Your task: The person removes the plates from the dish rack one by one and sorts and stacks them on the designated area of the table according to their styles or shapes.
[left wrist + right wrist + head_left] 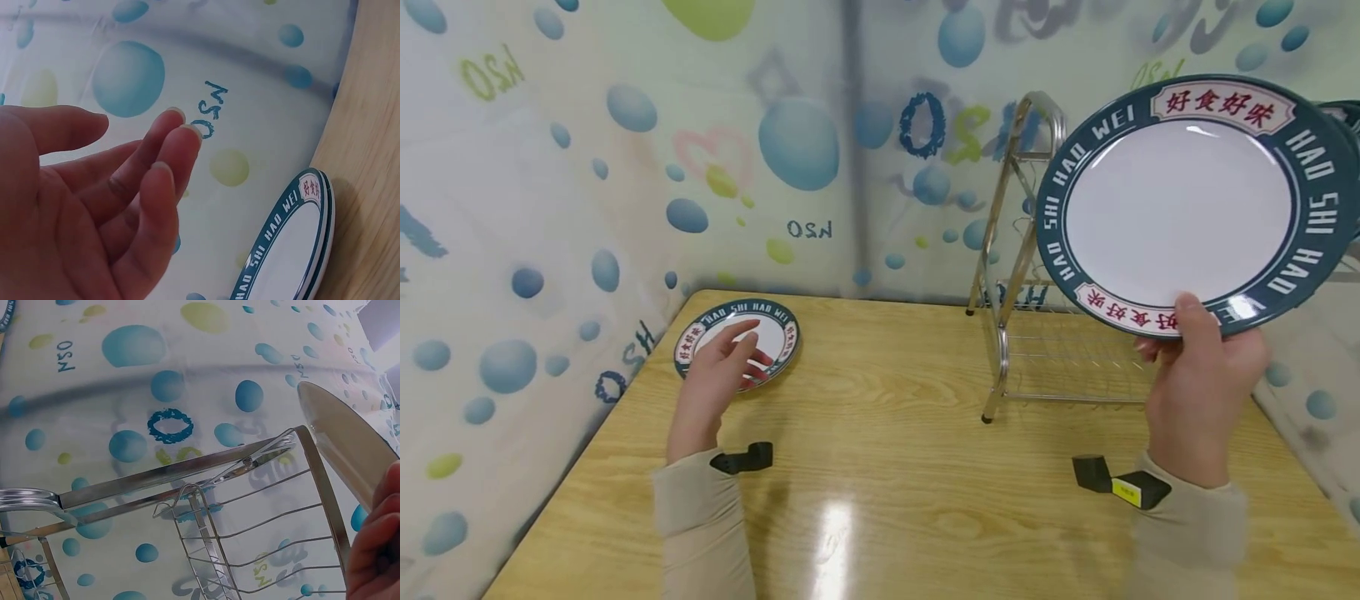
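Observation:
A round white plate (1180, 208) with a dark green lettered rim is held up at the right, its face towards me. My right hand (1206, 392) grips its lower edge, the thumb on the front and the fingers behind. The right wrist view catches the plate's pale underside (342, 440) beside the metal rack. At the left, my left hand (717, 379) hovers over matching plates (781, 335) on the table, its fingers loosely bent and holding nothing. Stacked rims of these plates (284, 250) appear in the left wrist view, apart from the fingers.
A two-tier metal dish rack (1000, 358) stands at the table's back right, partly hidden by the raised plate. Behind that plate, another dark rim (1347, 112) shows at the right edge. Patterned curtains (797, 233) border the wooden table (887, 467).

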The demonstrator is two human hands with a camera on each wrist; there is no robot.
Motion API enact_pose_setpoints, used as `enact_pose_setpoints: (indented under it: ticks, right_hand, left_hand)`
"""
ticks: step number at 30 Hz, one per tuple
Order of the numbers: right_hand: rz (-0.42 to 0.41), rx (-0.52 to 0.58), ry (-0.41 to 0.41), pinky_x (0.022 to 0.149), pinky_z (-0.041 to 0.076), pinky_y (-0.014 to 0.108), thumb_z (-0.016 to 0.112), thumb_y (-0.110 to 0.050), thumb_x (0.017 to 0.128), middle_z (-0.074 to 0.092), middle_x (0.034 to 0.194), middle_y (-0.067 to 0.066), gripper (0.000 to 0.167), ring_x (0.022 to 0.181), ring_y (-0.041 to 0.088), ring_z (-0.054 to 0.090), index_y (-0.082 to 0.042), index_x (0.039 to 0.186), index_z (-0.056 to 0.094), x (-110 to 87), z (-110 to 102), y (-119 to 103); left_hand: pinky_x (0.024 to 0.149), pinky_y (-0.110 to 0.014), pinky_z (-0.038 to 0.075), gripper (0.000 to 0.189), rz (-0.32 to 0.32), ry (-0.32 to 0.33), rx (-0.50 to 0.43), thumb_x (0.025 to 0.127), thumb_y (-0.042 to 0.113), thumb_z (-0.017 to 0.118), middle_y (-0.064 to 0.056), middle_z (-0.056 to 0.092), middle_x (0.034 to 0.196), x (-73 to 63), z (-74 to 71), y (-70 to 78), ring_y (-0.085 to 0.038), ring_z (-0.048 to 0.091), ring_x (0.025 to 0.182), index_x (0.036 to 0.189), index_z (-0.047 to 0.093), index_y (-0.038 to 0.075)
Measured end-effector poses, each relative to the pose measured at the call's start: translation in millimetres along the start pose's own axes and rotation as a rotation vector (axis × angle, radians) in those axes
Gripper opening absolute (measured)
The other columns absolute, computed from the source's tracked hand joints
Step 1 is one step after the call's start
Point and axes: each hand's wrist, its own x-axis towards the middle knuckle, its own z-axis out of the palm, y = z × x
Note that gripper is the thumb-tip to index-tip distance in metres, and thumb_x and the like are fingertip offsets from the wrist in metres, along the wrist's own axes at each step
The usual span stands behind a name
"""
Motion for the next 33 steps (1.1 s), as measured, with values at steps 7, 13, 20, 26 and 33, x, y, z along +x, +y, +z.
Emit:
enact_pose_setpoints:
  ticks: [7,13,20,26,33]
  right_hand:
    - [-0.025,-0.044,-0.015,0.041,0.041,0.023,0.061,-0.005,0.082,0.055,0.102,0.030,0.037,0.047,0.022,0.046,0.006,0.116,0.049,-2.2,-1.5,2.1]
    - [-0.024,-0.020,0.001,0.041,0.042,0.024,0.061,-0.002,0.082,0.055,0.099,0.029,0.039,0.047,0.022,0.047,0.007,0.117,0.047,-3.1,-2.3,4.4]
    - [-0.041,0.027,-0.004,0.040,0.042,0.024,0.059,0.001,0.082,0.055,0.099,0.030,0.039,0.046,0.023,0.048,0.008,0.118,0.045,-0.7,-4.2,4.8]
    - [-0.044,0.026,-0.011,0.040,0.043,0.024,0.058,0.002,0.082,0.055,0.097,0.028,0.040,0.048,0.023,0.050,0.008,0.119,0.044,-0.2,-4.5,4.9]
    - [-0.057,0.011,-0.017,0.040,0.043,0.023,0.059,0.001,0.081,0.057,0.094,0.029,0.036,0.046,0.022,0.049,0.011,0.114,0.047,0.7,-4.6,5.8]
  left_hand:
    - [0.066,-0.031,0.049,0.046,0.044,-0.028,0.035,0.092,0.045,0.037,-0.017,0.059,0.101,12.2,4.8,8.4,-0.025,0.061,0.080,0.134,0.040,0.025]
    - [0.066,-0.031,0.049,0.048,0.042,-0.048,0.058,0.092,0.047,0.037,-0.014,0.060,0.100,17.3,7.8,16.4,-0.023,0.061,0.080,0.134,0.038,0.025]
    - [0.068,-0.032,0.050,0.049,0.036,-0.081,0.036,0.091,0.047,0.038,-0.013,0.060,0.099,25.0,11.5,27.2,-0.024,0.062,0.080,0.135,0.037,0.025]
    - [0.067,-0.031,0.050,0.050,0.030,-0.092,0.054,0.091,0.047,0.039,-0.012,0.060,0.099,29.2,14.2,31.5,-0.025,0.061,0.081,0.136,0.035,0.025]
    - [0.066,-0.031,0.050,0.050,0.052,-0.092,0.067,0.092,0.045,0.040,-0.014,0.060,0.100,28.6,23.7,38.6,-0.024,0.062,0.078,0.137,0.032,0.028]
